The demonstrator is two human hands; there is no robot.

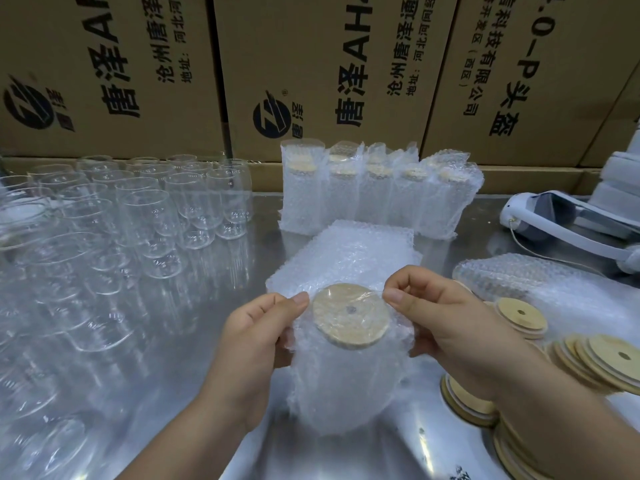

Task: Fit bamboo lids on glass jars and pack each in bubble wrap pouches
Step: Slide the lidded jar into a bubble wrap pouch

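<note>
A glass jar with a round bamboo lid [350, 316] sits inside a bubble wrap pouch [346, 386], held upright above the metal table. My left hand [258, 337] pinches the pouch's left rim beside the lid. On the opposite side, my right hand [440, 317] pinches the right rim. A flat stack of unused pouches [349, 252] lies just behind. Several packed jars [377, 192] stand in rows further back. Many bare glass jars [145, 206] fill the left side. Loose bamboo lids [602, 362] lie fanned out at the right.
Printed cardboard boxes [311, 64] wall off the back. A white headset with a cable [568, 220] rests at the far right. Another bubble wrap bundle [512, 275] lies right of the pouch stack. The steel table [214, 341] shows between the jars and my hands.
</note>
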